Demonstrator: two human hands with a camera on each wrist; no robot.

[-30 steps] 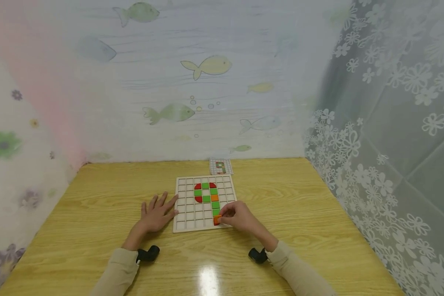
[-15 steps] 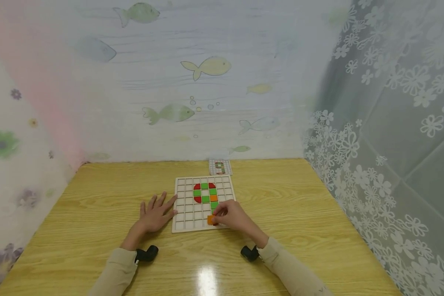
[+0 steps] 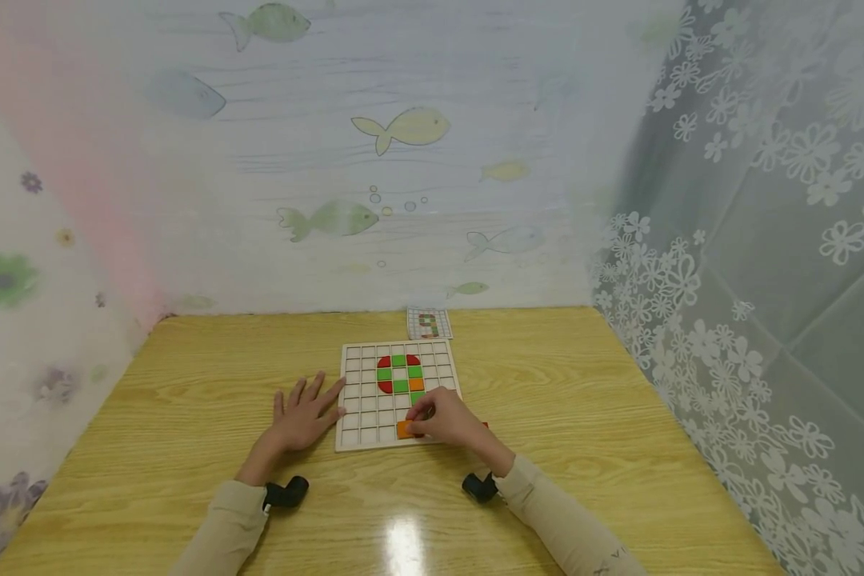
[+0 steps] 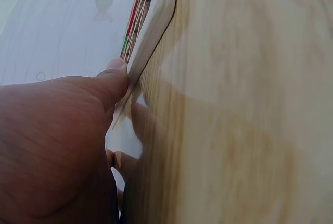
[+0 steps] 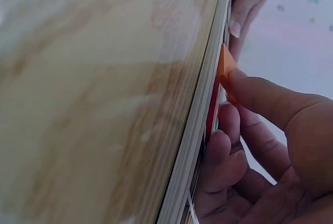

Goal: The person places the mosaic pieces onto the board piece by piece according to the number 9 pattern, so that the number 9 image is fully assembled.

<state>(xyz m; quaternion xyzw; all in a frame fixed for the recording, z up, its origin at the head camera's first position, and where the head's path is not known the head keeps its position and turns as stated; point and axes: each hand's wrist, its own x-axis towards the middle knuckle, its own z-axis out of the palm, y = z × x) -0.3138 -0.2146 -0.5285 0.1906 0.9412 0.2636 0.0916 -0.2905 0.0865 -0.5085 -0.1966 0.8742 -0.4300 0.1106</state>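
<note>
A pale wooden grid board [image 3: 367, 404] lies on the table, bearing red, green and orange tiles laid in the shape of a 9. Over its bottom row, my right hand [image 3: 452, 418] pinches an orange square tile [image 3: 403, 430] between thumb and fingers. The right wrist view has this orange tile [image 5: 225, 65] tilted at the board's front edge, a red tile [image 5: 212, 107] below it. My left hand [image 3: 298, 426] rests with spread fingers on the table, fingertips at the board's left edge. My right hand hides the lower tiles of the 9.
Behind the board lies a small printed card [image 3: 442, 326] with the same 9 pattern on a grid. A bit of something red [image 3: 485, 426] shows just past my right wrist. Patterned walls bound the wooden table [image 3: 583, 376] at the back and sides.
My right hand has moved left along the bottom row with the orange tile, from the foot of the 9 to the cell beside it. My left hand stays in place.
</note>
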